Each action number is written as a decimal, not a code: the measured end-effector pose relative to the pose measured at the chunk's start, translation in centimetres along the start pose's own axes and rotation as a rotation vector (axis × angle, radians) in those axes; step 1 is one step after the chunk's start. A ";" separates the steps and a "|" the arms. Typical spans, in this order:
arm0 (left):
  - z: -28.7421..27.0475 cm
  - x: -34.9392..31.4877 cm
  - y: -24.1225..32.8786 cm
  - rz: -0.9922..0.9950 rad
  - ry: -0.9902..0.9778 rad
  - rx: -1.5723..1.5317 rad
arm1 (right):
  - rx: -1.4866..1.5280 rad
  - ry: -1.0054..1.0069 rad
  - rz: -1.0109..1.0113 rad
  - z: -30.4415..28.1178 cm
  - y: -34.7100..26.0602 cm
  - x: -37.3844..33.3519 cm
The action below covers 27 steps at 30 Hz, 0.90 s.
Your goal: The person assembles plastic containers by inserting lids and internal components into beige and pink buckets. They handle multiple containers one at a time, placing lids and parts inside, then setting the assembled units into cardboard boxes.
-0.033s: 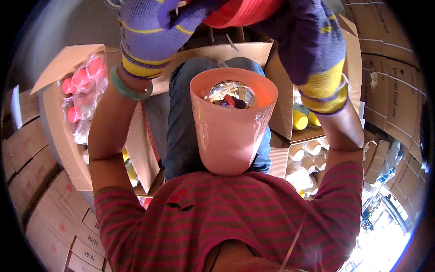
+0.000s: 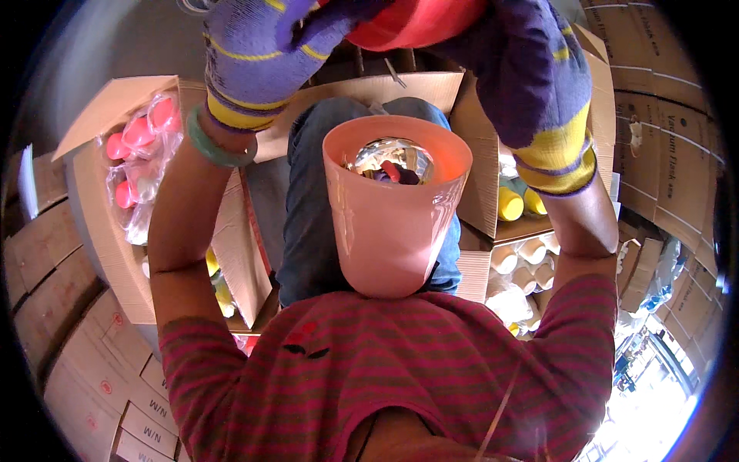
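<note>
At the top edge, a glossy red rounded piece point(image 2: 419, 23) is held between my two hands. It is cut off by the frame, so its kind does not show. My left hand point(image 2: 262, 54), in a purple and yellow knit glove, closes on its left side. On the right side is my right hand point(image 2: 523, 69), in a matching glove, its fingers mostly hidden behind the piece. A pink, tapered, bucket-like vessel point(image 2: 392, 239) rests against my lap and belly, open end up. Inside it sits a shiny silver rounded part point(image 2: 396, 158) that reflects red and purple.
An open carton point(image 2: 115, 254) at left holds red-capped bottles point(image 2: 138, 132) in clear plastic. Cartons at right hold yellow-capped items point(image 2: 509, 204) and cream-coloured rounded pieces point(image 2: 531, 276). Stacked brown boxes point(image 2: 662, 146) line the right side, with more boxes point(image 2: 100, 369) at lower left.
My right hand has shifted slightly right and downward in the picture. The red piece has moved a little with the hands. The pink vessel has stayed put.
</note>
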State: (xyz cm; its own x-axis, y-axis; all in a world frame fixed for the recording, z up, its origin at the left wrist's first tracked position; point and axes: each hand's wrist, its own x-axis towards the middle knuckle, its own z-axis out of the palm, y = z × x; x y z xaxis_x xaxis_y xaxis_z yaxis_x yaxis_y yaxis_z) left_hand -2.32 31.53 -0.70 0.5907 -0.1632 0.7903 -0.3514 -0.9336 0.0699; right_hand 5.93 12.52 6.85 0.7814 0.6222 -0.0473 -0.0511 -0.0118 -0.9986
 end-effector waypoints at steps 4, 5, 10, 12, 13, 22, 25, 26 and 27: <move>0.0 1.5 3.2 -0.444 0.038 -0.907 | 0.071 0.002 -0.074 -1.3 2.0 -0.1; -0.3 1.7 3.6 -0.401 -0.018 -0.866 | -0.023 -0.051 -0.227 -2.9 3.2 0.2; -1.0 -6.1 1.0 -0.087 -0.162 -0.178 | -0.457 -0.473 -0.538 -7.7 5.5 0.4; 1.0 -10.2 0.7 -0.345 -0.078 -0.388 | -0.603 -0.789 -0.468 -8.6 4.0 -0.2; 1.6 -11.7 0.7 -0.477 -0.035 -0.490 | -0.585 -0.896 -0.614 -8.1 4.3 -0.1; 3.4 -9.3 5.5 -0.570 -0.207 -1.315 | -0.588 -1.096 -0.632 -8.2 5.4 0.3; 3.3 -9.3 6.3 -0.598 -0.135 -1.438 | -0.565 -1.059 -0.619 -8.2 5.5 -0.1; 3.3 -9.4 6.5 -0.612 -0.106 -1.495 | -0.562 -1.059 -0.611 -8.2 5.6 -0.2; 3.1 -9.3 6.6 -0.605 -0.116 -1.460 | -0.559 -1.059 -0.603 -8.3 5.7 -0.3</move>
State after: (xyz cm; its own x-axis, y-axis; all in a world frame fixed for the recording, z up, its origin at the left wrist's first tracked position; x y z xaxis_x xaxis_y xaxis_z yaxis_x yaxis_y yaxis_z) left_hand -7.89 25.88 -9.49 0.9223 0.0174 0.3860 -0.3802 0.2191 0.8986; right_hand 10.58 5.80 1.02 -0.2763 0.9427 0.1870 0.5866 0.3195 -0.7442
